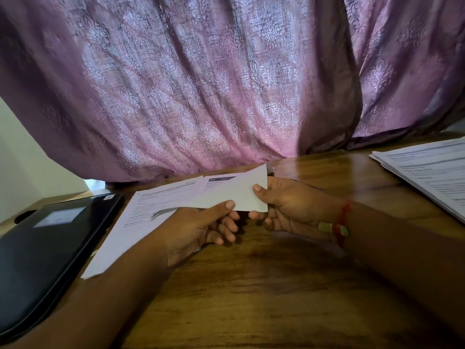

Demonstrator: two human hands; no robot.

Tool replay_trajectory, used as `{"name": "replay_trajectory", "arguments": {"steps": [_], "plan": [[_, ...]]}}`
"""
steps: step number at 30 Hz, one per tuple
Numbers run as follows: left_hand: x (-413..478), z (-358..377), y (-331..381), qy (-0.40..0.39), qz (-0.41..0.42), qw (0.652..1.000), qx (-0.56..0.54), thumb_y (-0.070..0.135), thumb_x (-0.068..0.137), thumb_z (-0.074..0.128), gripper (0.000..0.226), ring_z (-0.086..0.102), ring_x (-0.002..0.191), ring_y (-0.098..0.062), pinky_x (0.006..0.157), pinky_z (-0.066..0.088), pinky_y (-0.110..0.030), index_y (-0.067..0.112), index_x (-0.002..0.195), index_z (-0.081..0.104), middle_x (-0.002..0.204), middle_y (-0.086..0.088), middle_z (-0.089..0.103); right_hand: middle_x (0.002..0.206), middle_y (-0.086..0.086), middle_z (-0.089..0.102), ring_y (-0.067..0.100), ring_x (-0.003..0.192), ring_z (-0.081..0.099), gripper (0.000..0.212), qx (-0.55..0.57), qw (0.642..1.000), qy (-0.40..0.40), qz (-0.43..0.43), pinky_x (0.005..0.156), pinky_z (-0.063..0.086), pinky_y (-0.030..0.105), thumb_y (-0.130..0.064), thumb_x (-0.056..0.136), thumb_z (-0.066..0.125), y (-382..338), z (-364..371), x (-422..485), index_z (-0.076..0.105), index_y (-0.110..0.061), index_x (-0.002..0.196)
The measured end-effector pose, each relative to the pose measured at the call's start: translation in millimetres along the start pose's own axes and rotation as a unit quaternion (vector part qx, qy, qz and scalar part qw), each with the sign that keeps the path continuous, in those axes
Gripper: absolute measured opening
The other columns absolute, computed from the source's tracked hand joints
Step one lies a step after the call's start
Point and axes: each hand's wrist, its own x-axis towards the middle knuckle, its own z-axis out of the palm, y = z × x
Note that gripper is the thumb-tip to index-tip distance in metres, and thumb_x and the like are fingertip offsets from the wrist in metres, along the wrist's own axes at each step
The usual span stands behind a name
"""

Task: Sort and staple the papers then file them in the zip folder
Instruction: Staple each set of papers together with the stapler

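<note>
Both hands hold one small sheet (234,193) above the counter's (251,298) middle: the left hand (201,230) pinches its lower edge, the right hand (284,207) its right end, thumbs on top and fingers curled beneath. That thin, limp paper could crease or slip sideways if either grip loosens. Flat printed pages (141,217) lie toward the left edge beside the smooth black zip folder (45,253); another stack (427,172) sits at the far right corner on glossy wood grain.
</note>
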Motion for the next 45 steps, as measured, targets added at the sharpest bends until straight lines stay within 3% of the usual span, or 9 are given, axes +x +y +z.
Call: {"name": "replay_trajectory", "arguments": {"steps": [7,11,14,30,38,45], "plan": [[0,-2,-1,0.003,0.003,1.0,-0.003,0.031,0.082,0.07,0.026,0.067,0.062,-0.018,0.05,0.052,-0.018,0.008,0.077,0.081,0.077,-0.013,0.071,0.1,0.009,0.074,0.005,0.071,0.068,0.032,-0.003,0.998,-0.036,0.051,0.058,0.052,0.016,-0.03,0.097,0.056,-4,-6,-5,0.064,-0.007,0.118],[1,-2,-1,0.004,0.004,1.0,-0.005,0.031,0.083,0.069,0.026,0.067,0.061,-0.018,0.05,0.051,-0.018,0.008,0.076,0.08,0.074,-0.012,0.07,0.091,0.01,0.075,0.003,0.064,0.067,0.025,-0.045,0.992,-0.067,0.097,0.054,0.052,0.014,-0.029,0.096,0.056,-6,-11,-8,0.064,-0.007,0.102],[1,-2,0,0.003,0.009,1.0,-0.016,0.03,0.081,0.069,0.025,0.066,0.059,-0.017,0.048,0.051,-0.018,0.008,0.076,0.079,0.072,-0.012,0.069,0.083,0.007,0.074,0.001,0.058,0.064,0.019,-0.054,0.993,-0.062,0.081,0.052,0.051,0.013,-0.024,0.097,0.055,-5,-12,-9,0.064,-0.008,0.096],[4,-1,-4,-0.013,0.025,1.0,0.006,0.033,0.086,0.063,0.031,0.061,0.052,-0.018,0.044,0.047,-0.018,0.008,0.073,0.074,0.066,-0.012,0.065,0.075,0.003,0.071,0.001,0.056,0.06,0.021,-0.099,0.991,-0.071,0.055,0.05,0.046,0.011,-0.027,0.1,0.052,-3,-4,-9,0.062,-0.01,0.094],[4,0,-5,-0.006,0.039,0.999,0.011,0.033,0.085,0.064,0.029,0.06,0.052,-0.016,0.044,0.046,-0.018,0.01,0.071,0.076,0.066,-0.011,0.065,0.077,0.0,0.069,0.004,0.058,0.06,0.04,-0.105,0.99,-0.04,0.082,0.05,0.042,0.016,-0.05,0.099,0.044,-7,-6,-8,0.061,-0.014,0.096],[4,0,-5,-0.011,0.038,0.999,0.011,0.034,0.085,0.065,0.029,0.06,0.052,-0.017,0.043,0.045,-0.018,0.012,0.07,0.076,0.065,-0.011,0.064,0.071,-0.001,0.066,0.006,0.056,0.058,0.032,-0.117,0.992,-0.012,0.036,0.051,0.039,0.018,-0.041,0.102,0.043,-2,-7,-6,0.053,-0.016,0.084]]}}
